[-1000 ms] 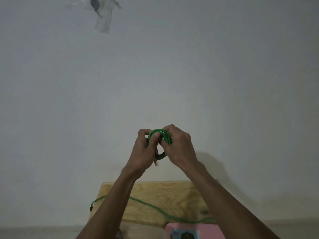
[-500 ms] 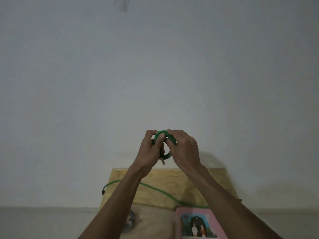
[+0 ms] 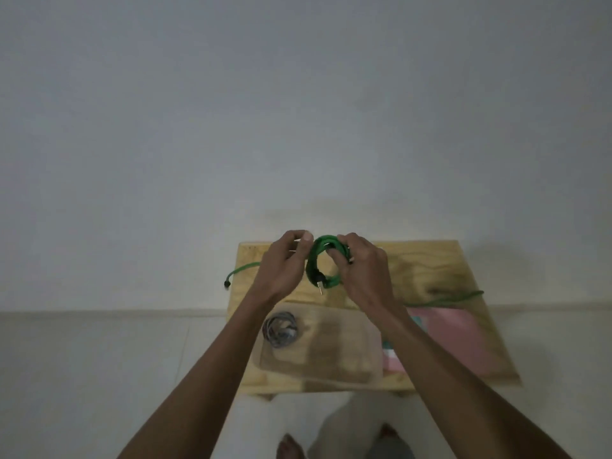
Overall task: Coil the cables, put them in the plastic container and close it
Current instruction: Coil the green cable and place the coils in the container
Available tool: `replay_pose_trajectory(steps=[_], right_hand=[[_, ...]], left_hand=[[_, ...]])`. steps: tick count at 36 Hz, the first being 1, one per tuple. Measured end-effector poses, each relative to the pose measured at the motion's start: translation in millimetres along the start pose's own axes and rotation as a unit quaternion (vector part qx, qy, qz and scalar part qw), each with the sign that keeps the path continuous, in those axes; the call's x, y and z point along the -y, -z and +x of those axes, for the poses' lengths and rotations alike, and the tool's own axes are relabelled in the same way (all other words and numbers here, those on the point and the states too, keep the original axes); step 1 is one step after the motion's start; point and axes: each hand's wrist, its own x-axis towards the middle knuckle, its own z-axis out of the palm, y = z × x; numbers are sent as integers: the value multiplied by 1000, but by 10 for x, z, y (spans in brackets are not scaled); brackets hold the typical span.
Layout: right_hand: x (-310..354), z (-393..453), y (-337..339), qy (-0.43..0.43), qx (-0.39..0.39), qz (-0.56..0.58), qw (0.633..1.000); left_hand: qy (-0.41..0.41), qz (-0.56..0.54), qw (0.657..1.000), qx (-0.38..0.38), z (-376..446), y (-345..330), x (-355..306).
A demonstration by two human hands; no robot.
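A green cable coil (image 3: 314, 263) hangs in the air above the back of a small wooden table (image 3: 427, 270), a metal plug dangling from its lower edge. My right hand (image 3: 362, 270) grips the coil's upper right side. My left hand (image 3: 284, 266) pinches its left side. On the table in front stands a clear plastic container (image 3: 344, 346), open on top, with a grey coiled cable (image 3: 280, 329) in its left end. A loose green cable (image 3: 447, 298) lies across the table behind the container, its black end (image 3: 227, 285) hanging off the left edge.
A pink flat item (image 3: 460, 339) lies on the table right of the container, partly under my right forearm. A pale wall rises directly behind the table. Light floor surrounds it, and my feet (image 3: 291, 448) show below the front edge.
The view has tipped downward, bringing the whole table, container and grey coil into sight. Both hands still hold the green coil, now lower over the table's back.
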Motion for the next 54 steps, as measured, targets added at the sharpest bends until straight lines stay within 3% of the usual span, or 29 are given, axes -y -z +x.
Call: replay_pose_trajectory(steps=[5, 12, 16, 24, 41, 54], right_hand=[[-214, -436, -270, -61, 72, -31, 995], [-507, -865, -614, -144, 166, -84, 972], [-612, -987, -780, -164, 207, -113, 958], [-675, -1121, -1062, -158, 241, -167, 943], [-619, -1079, -1375, -206, 227, -82, 948], [-517, -977, -932, -185, 203, -69, 959]], left_hand=[[-45, 172, 983, -41, -160, 77, 731], [-43, 360, 931, 45, -388, -11, 1571], [-8, 412, 907, 94, -448, -18, 1888], [2, 415, 907, 75, -581, -36, 2035], [34, 388, 920, 43, -720, 6, 2068], [44, 398, 915, 39, -665, 22, 1858]])
